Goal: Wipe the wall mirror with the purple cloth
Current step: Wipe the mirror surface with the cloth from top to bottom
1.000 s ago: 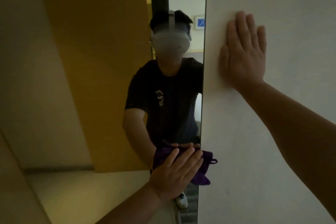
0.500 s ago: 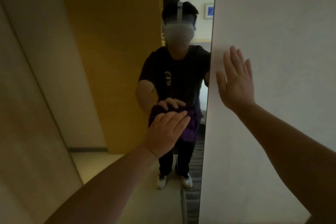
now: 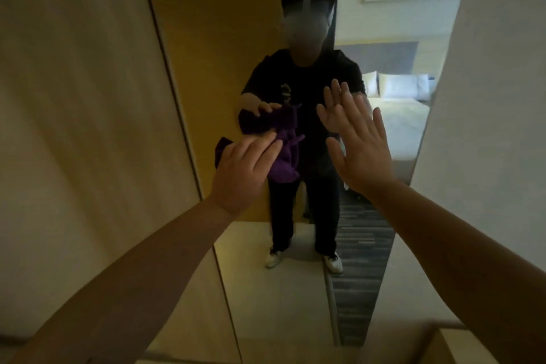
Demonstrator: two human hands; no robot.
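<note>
Both hands were up at the wall mirror (image 3: 266,289): the left hand (image 3: 245,168) pressed the bunched purple cloth (image 3: 285,161) flat-fingered against the glass near its left edge, while the right hand (image 3: 362,148) was spread open and empty — touching the glass or not, I cannot tell. Wiping well likely called for even palm pressure and overlapping strokes across the mirror — with the bare hand off the glass.

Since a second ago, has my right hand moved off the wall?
Yes. The right hand left the white wall and now sits leftward, over the mirror glass.
</note>
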